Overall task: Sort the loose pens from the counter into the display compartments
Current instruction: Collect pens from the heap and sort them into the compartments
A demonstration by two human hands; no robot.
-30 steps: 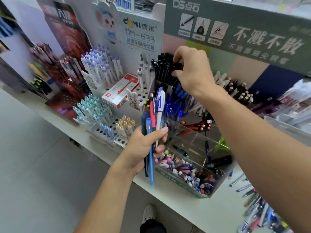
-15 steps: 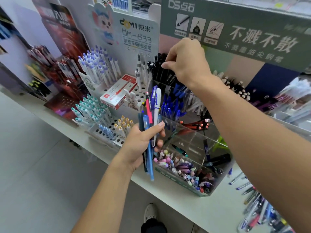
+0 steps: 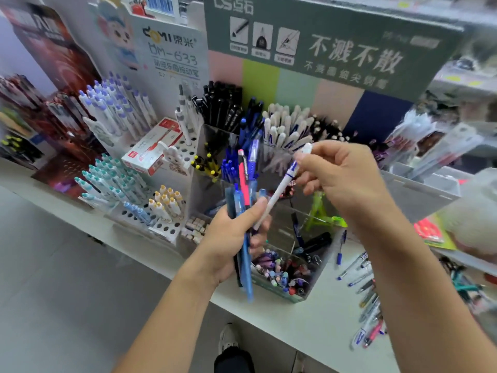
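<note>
From the head camera: a person sorting stock at a stationery counter draws one white pen (image 3: 282,185) out of a mixed bundle of pens (image 3: 243,211). The right hand (image 3: 347,181) pinches the white pen near its capped upper end between thumb and fingertips, the barrel slanting down and left until its lower tip meets the bundle. The left hand (image 3: 231,235) is wrapped round that bundle, thumb pressed across the front, with blue, dark and one red-pink barrel standing upright out of the fist and a long blue one hanging below it.

Behind the hands stands the clear display rack (image 3: 317,267) with its compartments: black pens (image 3: 223,103) at the back left, blue pens (image 3: 250,125) just beside them, white-capped pens (image 3: 285,125) to the right of those. More loose pens (image 3: 368,305) lie scattered on the white counter (image 3: 309,324) to the right, well apart from the rack, so the job looks far from finished.

The white pen appears light, stiff and smooth-sided; a pinch high up, as here, should give control for dropping it tip-first among the white-capped ones, which seem its likely match. The bundle is the trickier load: round, slick barrels can slide past each other, and a loosened fist could let the low-hanging blue pen slip out.
</note>
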